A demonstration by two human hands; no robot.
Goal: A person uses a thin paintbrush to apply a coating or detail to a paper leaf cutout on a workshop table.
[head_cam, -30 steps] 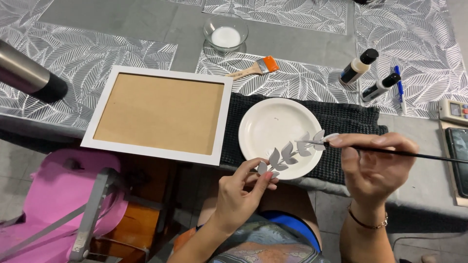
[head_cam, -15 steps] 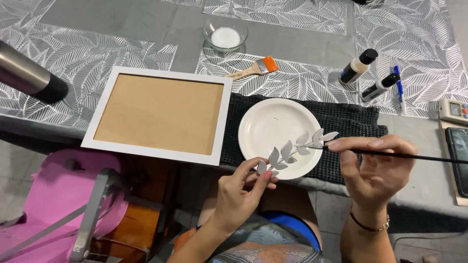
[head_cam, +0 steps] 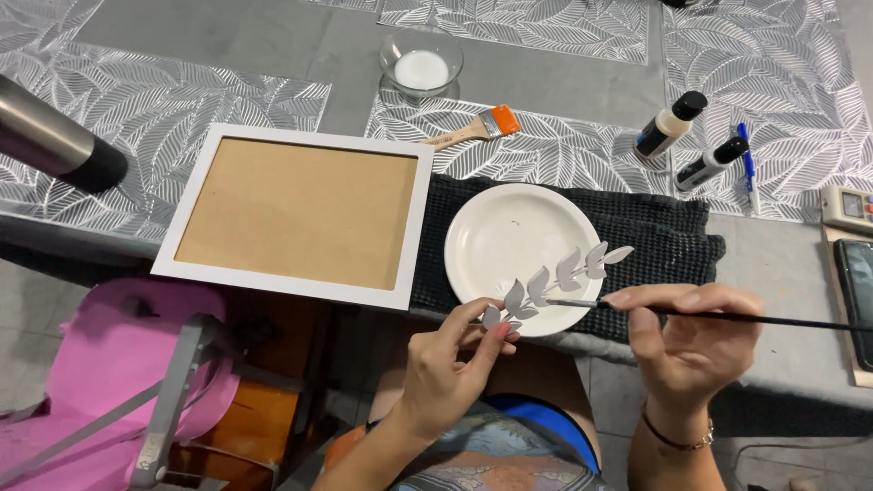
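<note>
The left hand (head_cam: 446,373) pinches the near end of a grey leaf sprig (head_cam: 556,277) between thumb and fingertips, a narrow grip shut on the stem. The sprig slants up and to the right from that pinch, its leaves lying over the near right part of a white plate (head_cam: 509,238), its tip just past the plate's right rim. The right hand (head_cam: 691,350) holds a thin black brush (head_cam: 764,318) in a narrow finger grip, handle running off to the right, bristle end pointing left and touching the sprig about midway along.

The plate sits on a dark cloth (head_cam: 664,241) at the near edge of the desk (head_cam: 273,45). Just left of the plate, touching the cloth's left edge, lies a white frame (head_cam: 191,214) with a brown board back (head_cam: 300,209).

Farther off, a flat brush (head_cam: 473,129) with an orange ferrule lies on a leaf-patterned mat (head_cam: 546,155), and beyond it stands a glass bowl (head_cam: 420,62) with white stuff inside. To the far right lie two bottles (head_cam: 668,125) with black caps and a blue pen (head_cam: 747,168). A phone (head_cam: 855,295) lies at the right edge. A dark metal cylinder (head_cam: 55,141) pokes in at the far left. Below the desk's near edge, left, stands a pink chair (head_cam: 100,382).
</note>
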